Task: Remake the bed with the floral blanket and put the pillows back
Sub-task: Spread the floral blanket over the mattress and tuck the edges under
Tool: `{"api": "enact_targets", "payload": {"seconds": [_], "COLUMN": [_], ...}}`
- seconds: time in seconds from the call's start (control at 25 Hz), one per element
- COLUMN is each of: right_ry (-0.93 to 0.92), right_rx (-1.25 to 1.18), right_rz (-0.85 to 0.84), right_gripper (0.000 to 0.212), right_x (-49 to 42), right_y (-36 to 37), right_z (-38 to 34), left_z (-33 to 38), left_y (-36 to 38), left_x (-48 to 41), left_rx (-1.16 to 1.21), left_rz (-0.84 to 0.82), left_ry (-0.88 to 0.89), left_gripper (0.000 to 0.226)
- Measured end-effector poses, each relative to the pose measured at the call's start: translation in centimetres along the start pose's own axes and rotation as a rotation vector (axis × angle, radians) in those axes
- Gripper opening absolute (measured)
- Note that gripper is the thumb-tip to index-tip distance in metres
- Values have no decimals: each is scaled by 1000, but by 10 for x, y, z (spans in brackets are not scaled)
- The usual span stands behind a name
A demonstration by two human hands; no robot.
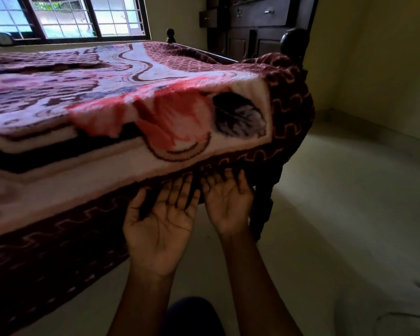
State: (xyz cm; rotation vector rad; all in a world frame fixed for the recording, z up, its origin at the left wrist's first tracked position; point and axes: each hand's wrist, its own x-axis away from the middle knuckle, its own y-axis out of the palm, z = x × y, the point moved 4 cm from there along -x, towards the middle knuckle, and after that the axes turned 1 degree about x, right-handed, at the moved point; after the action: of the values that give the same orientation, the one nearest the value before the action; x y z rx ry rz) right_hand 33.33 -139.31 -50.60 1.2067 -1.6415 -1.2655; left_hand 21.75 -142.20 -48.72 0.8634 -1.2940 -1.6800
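both hands, left [159, 226] and right [228, 204], lie palms up with fingers spread, gripping nothing, fingertips under the blanket [131, 98] hem at the bed's near right corner; best to push the hem in evenly, keeping the top smooth.

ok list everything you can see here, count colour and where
floral blanket: one, maroon, pink and cream, spread over the bed, border hanging down the near side
bedposts: two, dark wood, right corners
window: one, dark frame, behind the bed
cabinet: one, dark wood, far right corner
floor: pale, right of the bed
left hand: palm up, fingers under the blanket edge
right hand: palm up, beside the left hand
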Motion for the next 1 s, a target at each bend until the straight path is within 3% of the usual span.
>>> {"api": "enact_targets", "payload": {"seconds": [0.12, 0.28, 0.4, 0.48, 0.56, 0.64, 0.68, 0.88, 1.0], "right_ry": [-14, -37, -46, -47, -50, -61, -69, -221, -403], "right_rx": [-54, -5, -36, -14, 41, 136, 200, 257, 405], "right_rz": [53, 114, 120, 118, 121, 186, 227, 259, 303], "right_gripper": [41, 33, 77, 85, 73, 34, 25, 25, 20], "right_x": [-20, 22, 50, 51, 53, 56, 57, 46, 34], "right_y": [14, -32, -61, -67, -63, -62, -62, -36, -6], "right_z": [4, 6, 8, 4, -2, -10, -16, -65, -117], "left_z": [-1, -4, -3, -4, -6, -12, -15, -44, -72], "left_y": [-3, -26, -46, -51, -48, -45, -41, -9, 16], "left_x": [-3, -1, 4, 10, 15, 15, 15, 12, 2], "left_rx": [-27, -116, -206, -225, -258, -267, -270, -201, -523], "left_rz": [-27, 57, 115, 134, 171, 261, 311, 260, 127], "left_ry": [-10, -48, -62, -58, -65, -55, -46, -80, -139], "left_gripper": [79, 86, 83, 81, 72, 46, 36, 37, 31]}}
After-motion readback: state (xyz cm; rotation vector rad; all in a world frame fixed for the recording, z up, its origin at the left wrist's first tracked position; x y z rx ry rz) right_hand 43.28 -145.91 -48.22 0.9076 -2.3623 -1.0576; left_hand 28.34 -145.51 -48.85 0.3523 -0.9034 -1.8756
